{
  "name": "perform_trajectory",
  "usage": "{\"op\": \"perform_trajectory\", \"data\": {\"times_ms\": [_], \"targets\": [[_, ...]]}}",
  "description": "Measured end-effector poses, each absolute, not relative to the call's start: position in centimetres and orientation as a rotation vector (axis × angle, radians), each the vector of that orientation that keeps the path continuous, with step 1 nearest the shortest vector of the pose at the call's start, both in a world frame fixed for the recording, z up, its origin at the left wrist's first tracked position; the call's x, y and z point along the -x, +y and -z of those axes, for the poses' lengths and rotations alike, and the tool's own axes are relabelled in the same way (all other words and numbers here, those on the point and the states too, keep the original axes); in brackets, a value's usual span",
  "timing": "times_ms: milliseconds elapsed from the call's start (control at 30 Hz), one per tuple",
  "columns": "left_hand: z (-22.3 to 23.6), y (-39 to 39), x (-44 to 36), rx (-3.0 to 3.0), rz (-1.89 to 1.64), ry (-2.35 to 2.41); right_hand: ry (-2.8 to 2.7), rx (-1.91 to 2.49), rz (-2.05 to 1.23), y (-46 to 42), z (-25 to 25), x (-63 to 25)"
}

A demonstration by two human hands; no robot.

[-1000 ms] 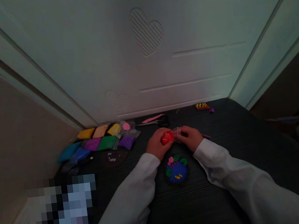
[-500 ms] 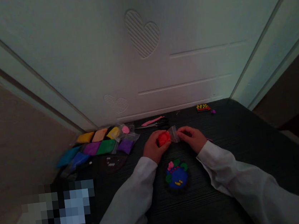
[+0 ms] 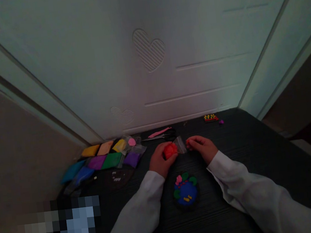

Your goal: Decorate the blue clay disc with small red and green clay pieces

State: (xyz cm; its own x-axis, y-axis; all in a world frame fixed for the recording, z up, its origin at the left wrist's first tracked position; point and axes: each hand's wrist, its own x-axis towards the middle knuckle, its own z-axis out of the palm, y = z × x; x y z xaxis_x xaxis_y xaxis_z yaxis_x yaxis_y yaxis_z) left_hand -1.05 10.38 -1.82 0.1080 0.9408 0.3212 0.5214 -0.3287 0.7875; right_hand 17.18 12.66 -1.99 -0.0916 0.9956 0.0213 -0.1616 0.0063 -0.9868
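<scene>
While the left hand [image 3: 160,161] curls round the red bag [image 3: 170,151], thumb on the near side and fingers on the far side, its clear top [image 3: 180,145] sticks out to the right. The right hand [image 3: 204,149] is just beyond that on the right, apart from the bag, its thumb and fingertips nearly closed in a pinch; a small red bit [image 3: 188,143] shows between them. Both hands are over the middle of the dark table [image 3: 225,213].

Near the hands, on the near side, lies the blue disc [image 3: 186,192] with a dark rim. It carries green pieces, a pink flower [image 3: 179,179] at its far left, a row of red dots and two yellow bits towards the near edge.

Beyond the left hand lie scissors [image 3: 158,137], a pink strip [image 3: 160,132] just beside them on the far side. To the left are bags of coloured clay, among them green [image 3: 112,160], purple [image 3: 132,159] and orange [image 3: 90,151]. A dark plate [image 3: 123,180] with pale bits lies nearer. At the far right, a speckled block [image 3: 210,118] sits beside a purple lump [image 3: 221,122], close to the white door [image 3: 196,82].
</scene>
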Motion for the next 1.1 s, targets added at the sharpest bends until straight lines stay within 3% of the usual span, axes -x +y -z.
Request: {"op": "perform_trajectory", "data": {"times_ms": [567, 1100], "targets": [[2.59, 10.92, 0.87, -1.721, -1.258, 1.434, -0.911, 0.974, -1.564, 12.01, 1.16, -17.70], [2.76, 10.84, 1.37, -1.898, -1.210, 1.510, -0.846, 0.850, -1.700, 11.85, 1.30, -17.85]]}}
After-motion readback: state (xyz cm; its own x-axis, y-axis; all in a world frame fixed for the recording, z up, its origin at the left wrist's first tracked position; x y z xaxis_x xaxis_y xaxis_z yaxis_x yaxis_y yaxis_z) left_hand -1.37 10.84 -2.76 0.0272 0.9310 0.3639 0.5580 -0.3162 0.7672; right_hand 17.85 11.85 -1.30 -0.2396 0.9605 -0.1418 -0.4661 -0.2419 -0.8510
